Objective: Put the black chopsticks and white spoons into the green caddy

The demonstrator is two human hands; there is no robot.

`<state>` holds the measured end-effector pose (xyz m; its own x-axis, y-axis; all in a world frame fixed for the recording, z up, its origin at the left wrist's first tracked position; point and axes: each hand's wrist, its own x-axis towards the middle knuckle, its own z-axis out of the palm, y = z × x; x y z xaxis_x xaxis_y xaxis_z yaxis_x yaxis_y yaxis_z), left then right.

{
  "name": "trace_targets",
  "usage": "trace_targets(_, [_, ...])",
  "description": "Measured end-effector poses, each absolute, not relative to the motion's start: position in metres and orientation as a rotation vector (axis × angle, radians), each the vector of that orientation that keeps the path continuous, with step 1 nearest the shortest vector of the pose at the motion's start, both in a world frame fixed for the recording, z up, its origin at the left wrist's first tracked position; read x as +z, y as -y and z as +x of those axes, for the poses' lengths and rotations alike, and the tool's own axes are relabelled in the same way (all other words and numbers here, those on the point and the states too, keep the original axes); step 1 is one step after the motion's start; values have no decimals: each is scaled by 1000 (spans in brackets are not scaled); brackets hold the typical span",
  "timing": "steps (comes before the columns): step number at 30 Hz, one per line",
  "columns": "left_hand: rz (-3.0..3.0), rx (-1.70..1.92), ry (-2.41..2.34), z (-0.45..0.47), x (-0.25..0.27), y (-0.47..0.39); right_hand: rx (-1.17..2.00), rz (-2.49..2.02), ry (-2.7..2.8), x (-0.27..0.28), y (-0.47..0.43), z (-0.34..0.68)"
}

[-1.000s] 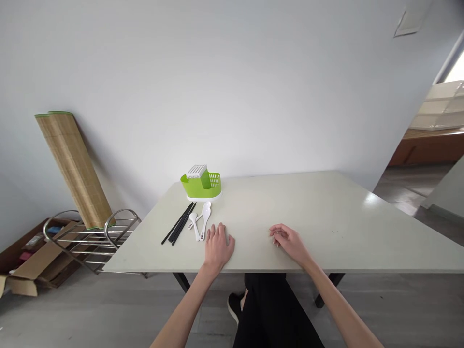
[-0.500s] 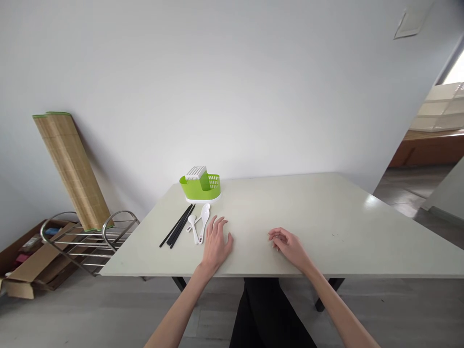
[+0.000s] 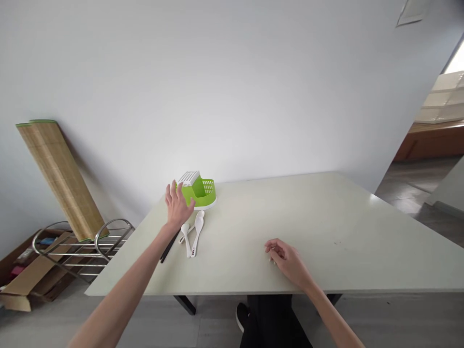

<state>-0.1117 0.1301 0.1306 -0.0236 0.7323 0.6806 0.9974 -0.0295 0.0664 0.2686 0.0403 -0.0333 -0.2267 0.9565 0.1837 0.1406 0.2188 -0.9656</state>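
My left hand (image 3: 177,207) is stretched out over the left part of the table, fingers spread, holding nothing. It is in front of the left end of a green draining caddy (image 3: 206,197) with a white slotted top and a white base; I cannot tell if they touch. Below the hand lie black chopsticks (image 3: 168,251), mostly covered by my wrist and forearm. Beside them are white spoons: a large one (image 3: 197,232), a smaller one (image 3: 186,239), and another mostly hidden under these. My right hand (image 3: 285,261) rests near the table's front edge, fingers loosely curled in, nothing seen inside.
The pale table (image 3: 290,208) stands against a white wall. To its left are a metal rack (image 3: 87,249), a rolled bamboo mat (image 3: 60,179) leaning on the wall, and an open cardboard box (image 3: 29,275) on the floor.
My left hand has gone from the table beside the spoons, up and leftward to the caddy, its arm now covering the chopsticks. The right hand stays on the table; the view has shifted slightly.
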Motion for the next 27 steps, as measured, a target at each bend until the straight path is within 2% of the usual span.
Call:
trace_targets(8, [-1892, -375, 1990, -152, 152, -182, 1122, -1099, 1594, -14, -34, 268])
trace_targets(14, [-1963, -375, 2055, -149, 163, -195, 1142, -1126, 1602, -15, -34, 269])
trace_targets(27, [-2243, -463, 1792, -16, 147, -220, 1143, -1110, 1635, -6, -33, 274])
